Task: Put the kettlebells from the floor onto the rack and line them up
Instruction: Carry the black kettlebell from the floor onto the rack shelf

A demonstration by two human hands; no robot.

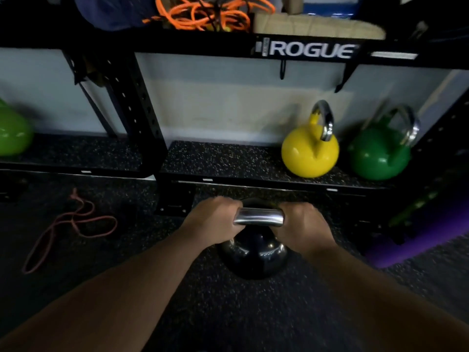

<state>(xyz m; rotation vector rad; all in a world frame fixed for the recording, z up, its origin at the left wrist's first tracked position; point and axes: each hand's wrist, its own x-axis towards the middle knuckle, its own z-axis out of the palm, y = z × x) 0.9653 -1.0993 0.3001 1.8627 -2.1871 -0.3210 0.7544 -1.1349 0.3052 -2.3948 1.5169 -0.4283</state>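
Note:
A black kettlebell (253, 257) with a chrome handle is in front of the rack's lowest shelf (228, 161); whether it rests on the floor or hangs just above it I cannot tell. My left hand (213, 217) grips the handle's left end and my right hand (302, 224) grips its right end. On the shelf stand a yellow kettlebell (309, 153) and, to its right, a dark green kettlebell (378, 156). A light green kettlebell (12, 133) sits on the neighbouring shelf at the far left edge. The shelf's left half is bare.
A black perforated upright (137, 107) divides the two shelf bays. A red resistance band (71, 224) lies on the floor at left. A purple object (418, 237) sits on the floor at right. Orange cords (208, 13) and a tan pad lie on the upper shelf.

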